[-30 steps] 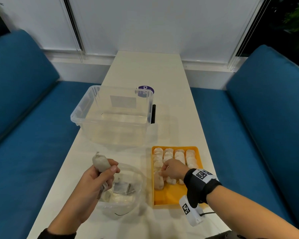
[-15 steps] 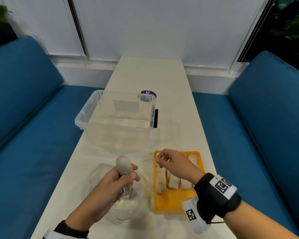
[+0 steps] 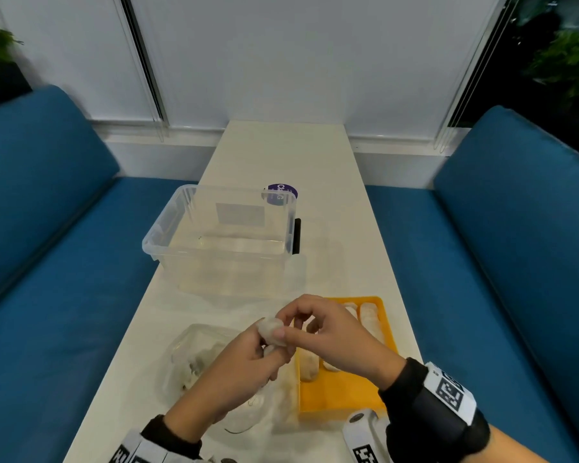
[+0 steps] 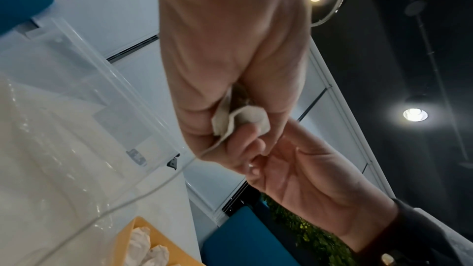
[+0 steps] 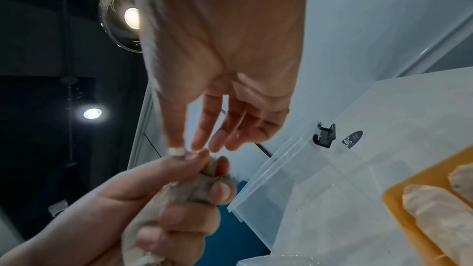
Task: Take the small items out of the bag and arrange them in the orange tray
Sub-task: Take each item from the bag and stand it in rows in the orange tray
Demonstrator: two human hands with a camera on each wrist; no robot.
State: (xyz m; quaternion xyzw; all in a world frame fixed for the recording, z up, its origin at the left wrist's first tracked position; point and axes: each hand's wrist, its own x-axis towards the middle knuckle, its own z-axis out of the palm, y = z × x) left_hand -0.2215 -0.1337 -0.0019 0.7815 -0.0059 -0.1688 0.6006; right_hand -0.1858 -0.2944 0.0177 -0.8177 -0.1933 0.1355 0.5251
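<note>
A small whitish wrapped item (image 3: 270, 328) is held up between the bag and the tray. My left hand (image 3: 264, 350) grips its lower part in a fist; the left wrist view shows the item (image 4: 240, 120) folded among those curled fingers. My right hand (image 3: 286, 324) pinches the item's top end between thumb and forefinger, and the right wrist view shows its fingertips (image 5: 197, 149) meeting on the item (image 5: 189, 187). The orange tray (image 3: 345, 396) lies at the right with several wrapped items (image 3: 368, 317) in rows at its far end. A clear bag (image 3: 194, 355) lies under my left hand.
A clear plastic bin (image 3: 221, 242) stands behind the bag, with a black clip (image 3: 296, 235) on its right wall. A purple round sticker (image 3: 281, 193) lies on the white table (image 3: 281, 152) beyond it. Blue sofas flank the narrow table on both sides.
My right hand left the tray and came left to the item. My left hand lifted the item from over the bag up and to the right, where both hands now hold it.
</note>
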